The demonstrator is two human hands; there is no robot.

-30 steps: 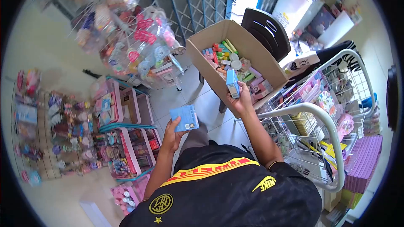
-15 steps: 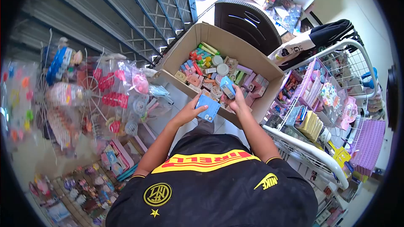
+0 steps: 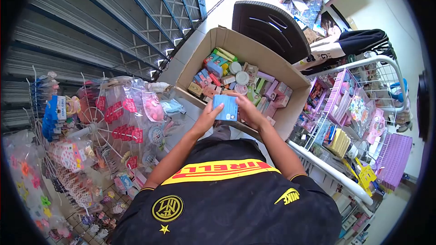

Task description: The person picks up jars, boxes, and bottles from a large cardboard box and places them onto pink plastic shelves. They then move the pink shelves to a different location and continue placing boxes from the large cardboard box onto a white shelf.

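Observation:
A flat light-blue box (image 3: pixel 226 108) is held in front of my body, above the near edge of the carton. My left hand (image 3: pixel 210 117) grips its left side, thumb lying across the face. At the right edge, my right hand (image 3: pixel 247 109) closes on the same box, with some fingertips hidden behind it. Beyond them is an open cardboard carton (image 3: pixel 193 59) full of small packaged goods. Inside it, a blue pack (image 3: pixel 214 69) lies at the left, near round white-lidded jars (image 3: pixel 242 78) and pink boxes (image 3: pixel 282 91).
On the left, a wire rack (image 3: pixel 93 124) carries bagged hair accessories near the metal shutter (image 3: pixel 91 27). A dark plastic chair (image 3: pixel 270 27) stands behind the carton. At right is a white wire cart (image 3: pixel 336 172) with purple baskets (image 3: pixel 338 90).
My hands have come together on the light-blue box. The smaller blue box is gone from my right hand, and a blue pack now shows in the carton's left part.

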